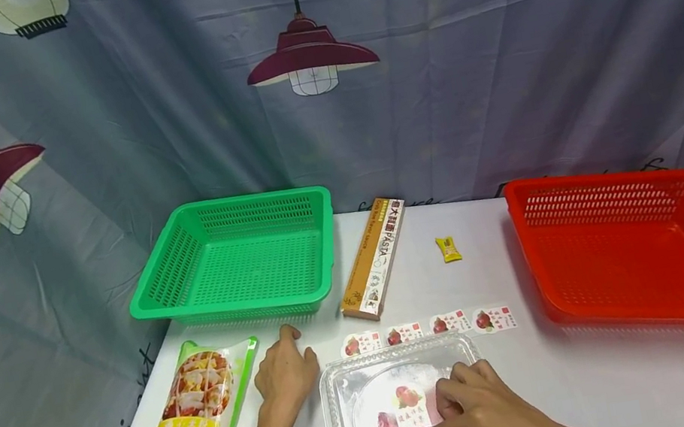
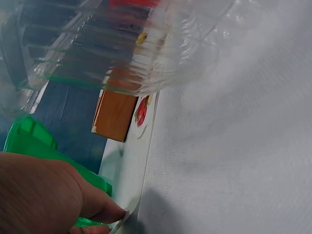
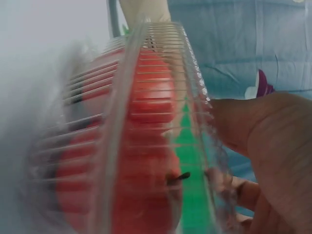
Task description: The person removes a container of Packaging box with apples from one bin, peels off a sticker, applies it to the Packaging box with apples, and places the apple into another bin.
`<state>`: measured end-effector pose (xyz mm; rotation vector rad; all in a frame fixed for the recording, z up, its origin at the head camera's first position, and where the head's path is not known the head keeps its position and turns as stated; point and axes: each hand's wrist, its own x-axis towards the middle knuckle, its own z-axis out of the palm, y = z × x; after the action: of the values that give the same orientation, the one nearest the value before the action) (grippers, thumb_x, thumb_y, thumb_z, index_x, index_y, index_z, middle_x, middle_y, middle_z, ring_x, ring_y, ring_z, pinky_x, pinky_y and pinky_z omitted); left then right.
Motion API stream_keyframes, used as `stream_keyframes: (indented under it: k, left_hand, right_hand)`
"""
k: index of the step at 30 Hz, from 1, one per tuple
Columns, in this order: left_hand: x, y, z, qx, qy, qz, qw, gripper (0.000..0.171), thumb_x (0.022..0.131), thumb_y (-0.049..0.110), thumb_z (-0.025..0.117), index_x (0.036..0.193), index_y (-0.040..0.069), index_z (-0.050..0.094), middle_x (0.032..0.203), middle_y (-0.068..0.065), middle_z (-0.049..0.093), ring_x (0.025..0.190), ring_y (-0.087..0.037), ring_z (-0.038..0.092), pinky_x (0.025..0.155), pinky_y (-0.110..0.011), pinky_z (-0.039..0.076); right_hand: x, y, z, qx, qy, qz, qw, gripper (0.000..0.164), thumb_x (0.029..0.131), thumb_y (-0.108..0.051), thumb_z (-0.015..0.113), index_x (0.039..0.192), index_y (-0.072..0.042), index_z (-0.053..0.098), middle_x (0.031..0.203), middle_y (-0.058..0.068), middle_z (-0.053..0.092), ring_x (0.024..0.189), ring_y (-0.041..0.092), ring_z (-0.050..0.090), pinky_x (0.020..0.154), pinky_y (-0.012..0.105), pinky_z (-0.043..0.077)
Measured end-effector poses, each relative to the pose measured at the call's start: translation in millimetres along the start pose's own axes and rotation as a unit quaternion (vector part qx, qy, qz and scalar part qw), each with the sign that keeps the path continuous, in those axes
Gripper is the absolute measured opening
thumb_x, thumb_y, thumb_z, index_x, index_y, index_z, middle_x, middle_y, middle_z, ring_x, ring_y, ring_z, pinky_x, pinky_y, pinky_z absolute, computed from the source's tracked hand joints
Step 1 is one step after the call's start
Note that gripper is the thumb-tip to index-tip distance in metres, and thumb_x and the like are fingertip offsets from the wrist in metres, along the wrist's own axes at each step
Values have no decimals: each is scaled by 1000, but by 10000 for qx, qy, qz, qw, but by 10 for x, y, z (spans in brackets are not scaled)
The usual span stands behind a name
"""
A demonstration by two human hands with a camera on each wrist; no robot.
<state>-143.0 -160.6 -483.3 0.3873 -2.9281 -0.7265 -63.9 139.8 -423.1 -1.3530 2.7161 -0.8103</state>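
In the head view, a clear plastic clamshell box (image 1: 343,412) lies at the front of the table. On its lid is a fruit-printed sticker (image 1: 408,404). My right hand (image 1: 486,409) touches the sticker's lower end and the lid with its fingertips. Through the box wall, the right wrist view shows red round fruit (image 3: 151,87), one with a dark stem. Left of the box is my left hand (image 1: 287,368). Its thumb and finger pinch the end of a white sticker strip (image 2: 129,170) in the left wrist view. Several stickers (image 1: 402,333) lie in a row behind the box.
A green basket (image 1: 242,311) stands at the back left, a red basket (image 1: 662,313) at the right. Between them lie a pasta box (image 1: 373,257) and a small yellow packet (image 1: 448,249). A green-and-white food bag (image 1: 193,423) is at the front left.
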Motion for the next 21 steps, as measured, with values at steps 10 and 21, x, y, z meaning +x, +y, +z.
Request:
stream_keyframes:
  k: [10, 21]
  left_hand:
    - [3, -36, 3, -128, -32, -56, 9999, 27, 87, 18, 68, 111, 9, 61, 86, -17, 69, 60, -30, 59, 45, -43, 39]
    - [35, -19, 18, -492, 529, 181, 9972, 22, 90, 22, 68, 108, 9, 68, 77, -3, 58, 61, -23, 56, 48, -39, 40]
  right_hand:
    - [-132, 91, 29, -272, 1004, 1199, 9873, 55, 78, -43, 80, 130, -44, 60, 136, -3, 41, 127, 21, 27, 93, 56, 28]
    - [-263, 110, -26, 1179, 1079, 3124, 9364, 75, 80, -44, 80, 145, -36, 43, 141, 2, 43, 120, 32, 50, 81, 52, 54]
